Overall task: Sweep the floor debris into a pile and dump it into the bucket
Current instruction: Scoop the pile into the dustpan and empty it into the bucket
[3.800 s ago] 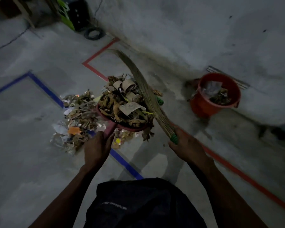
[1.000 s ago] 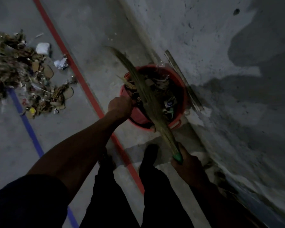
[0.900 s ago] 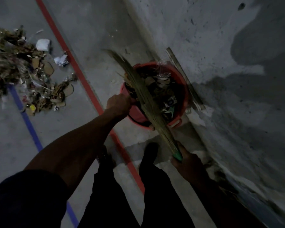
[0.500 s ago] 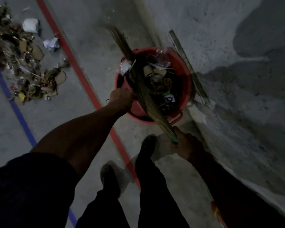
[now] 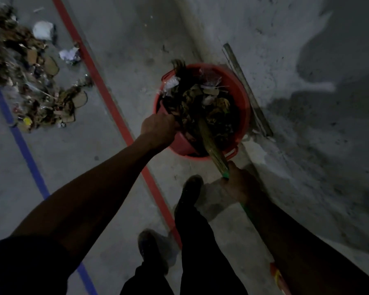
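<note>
Dim head view looking down at concrete floor (image 5: 119,35). Red bucket (image 5: 242,99) stands by the base of the grey wall (image 5: 285,39), packed with dry leaves, paper scraps and clear plastic. Left hand (image 5: 158,127) is fisted at the bucket's near-left rim, fingers curled around something dark at the rim, likely the dustpan handle; the object itself is too dark and blurred to confirm. Right hand (image 5: 240,186) grips the green handle end of a grass broom (image 5: 211,143); broom runs up and left across the bucket mouth, bristle tips poking out past the far-left rim. Debris pile (image 5: 26,81) of leaves, cardboard bits and wrappers lies on floor at upper left, well apart from bucket, between and over the blue tape line (image 5: 28,158) and the red tape line (image 5: 107,92). White crumpled paper (image 5: 43,29) at pile's top edge. Metal strip (image 5: 247,88) lies along the wall base just behind bucket. Person's two dark shoes and dark trousers at bottom centre, right shoe (image 5: 190,188) near the bucket.
</note>
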### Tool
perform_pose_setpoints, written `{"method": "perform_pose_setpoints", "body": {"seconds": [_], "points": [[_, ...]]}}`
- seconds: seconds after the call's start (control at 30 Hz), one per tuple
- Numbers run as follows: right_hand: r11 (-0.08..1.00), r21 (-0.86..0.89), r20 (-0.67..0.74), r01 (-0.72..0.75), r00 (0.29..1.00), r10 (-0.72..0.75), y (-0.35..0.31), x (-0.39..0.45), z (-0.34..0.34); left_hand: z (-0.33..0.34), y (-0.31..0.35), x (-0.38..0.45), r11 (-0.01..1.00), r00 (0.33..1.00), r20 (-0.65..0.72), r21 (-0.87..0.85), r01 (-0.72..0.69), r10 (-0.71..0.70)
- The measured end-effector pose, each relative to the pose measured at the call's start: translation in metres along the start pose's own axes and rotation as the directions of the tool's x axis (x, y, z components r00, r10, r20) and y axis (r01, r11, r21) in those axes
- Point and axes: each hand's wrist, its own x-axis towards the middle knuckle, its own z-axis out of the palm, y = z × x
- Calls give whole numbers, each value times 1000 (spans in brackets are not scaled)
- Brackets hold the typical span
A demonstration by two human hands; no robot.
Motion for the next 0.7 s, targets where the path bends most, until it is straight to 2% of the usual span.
{"method": "perform_pose_setpoints", "body": {"seconds": [0.1, 0.3, 0.43, 0.6, 0.7], "points": [[997, 64, -32, -42, 999, 44, 7, -27, 4, -15, -4, -16, 998, 998, -52, 54, -44, 47], [985, 168, -131, -31, 990, 53, 25, -85, 15, -46, -10, -46, 993, 989, -115, 79, -86, 95], [973, 226, -128, -46, 989, 76, 28, -104, 17, -54, -15, -52, 988, 984, -140, 124, -92, 109], [978, 208, -144, 23, 990, 7, 19, -93, 22, -38, -15, -37, 995, 992, -88, 56, -81, 85], [984, 167, -82, 58, 996, -44, 11, -67, 21, -12, -20, -20, 993, 989, -94, 54, -106, 110]]}}
